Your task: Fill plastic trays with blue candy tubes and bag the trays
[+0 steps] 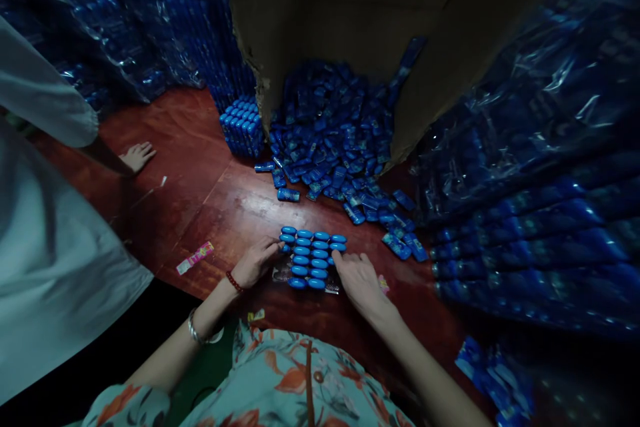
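Note:
In front of me, small blue packs (302,251) stand close together in rows, with their glossy, rounded blue ends facing up. My left hand (260,261) is at the left side of the group, its fingertips closed on a blue pack (286,248) at the edge. On the opposite side, my right hand (356,277) has its fingers bent against another blue pack (332,260), which they partly cover. A strip of clear plastic film (281,276) shows beneath the near rows.
Loose blue packs (340,133) spill from a cardboard box (420,100) onto the reddish board (200,180). A neat block of packs (243,123) stands beside it. Plastic-wrapped stacks (525,213) rise at right. Another person's hand (139,157) rests on the board at left.

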Demonstrator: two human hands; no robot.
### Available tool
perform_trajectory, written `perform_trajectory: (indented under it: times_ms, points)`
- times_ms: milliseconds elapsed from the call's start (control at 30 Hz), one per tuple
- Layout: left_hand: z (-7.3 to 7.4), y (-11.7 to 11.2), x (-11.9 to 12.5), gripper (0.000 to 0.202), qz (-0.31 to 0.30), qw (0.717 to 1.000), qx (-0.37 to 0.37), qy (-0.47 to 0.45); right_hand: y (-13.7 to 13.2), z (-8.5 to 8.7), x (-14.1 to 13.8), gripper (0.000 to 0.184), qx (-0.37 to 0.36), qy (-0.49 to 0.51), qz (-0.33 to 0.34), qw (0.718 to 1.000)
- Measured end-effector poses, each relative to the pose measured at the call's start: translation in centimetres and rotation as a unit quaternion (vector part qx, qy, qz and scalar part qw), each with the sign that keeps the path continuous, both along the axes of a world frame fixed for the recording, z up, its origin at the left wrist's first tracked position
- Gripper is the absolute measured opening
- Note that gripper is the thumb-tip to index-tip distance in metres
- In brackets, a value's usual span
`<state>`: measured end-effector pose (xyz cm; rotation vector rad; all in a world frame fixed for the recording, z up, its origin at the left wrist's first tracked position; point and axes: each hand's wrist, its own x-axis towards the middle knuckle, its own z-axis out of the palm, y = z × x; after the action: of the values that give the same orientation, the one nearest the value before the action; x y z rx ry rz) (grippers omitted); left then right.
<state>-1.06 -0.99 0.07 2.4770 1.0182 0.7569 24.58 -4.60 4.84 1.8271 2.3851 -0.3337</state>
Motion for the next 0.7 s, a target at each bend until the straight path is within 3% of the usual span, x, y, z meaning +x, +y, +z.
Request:
perform_trajectory:
  times_ms: [200,367,433,533,700]
  points:
    - [-0.5,-0.7,1.1,0.033,0.030,0.999,0.006,0.035,-1.7,-2.6,-0.4,0.031,0.058,0.101,-0.095,0.989]
    - [0.3,-0.6,0.6,0.032,0.077,0.995,0.055,0.016,-3.5,-4.4,0.1,0.038,0.201,0.215,-0.168,0.941]
    - [0.5,1.1,0.5,0.028,0.136,0.988,0.065,-0.041,-2.4,-4.5,1.3,0.035,0.246,0.249,-0.175,0.920]
    - [0.6,5.8,1.3,0.028,0.242,0.968,0.005,-0.070,1.6,-4.4,3.6,0.037,0.282,0.224,-0.193,0.913]
    - [0.2,13.3,4.3,0.022,0.257,0.964,-0.057,0.019,8.0,-4.5,4.4,0.038,0.174,0.066,-0.170,0.968]
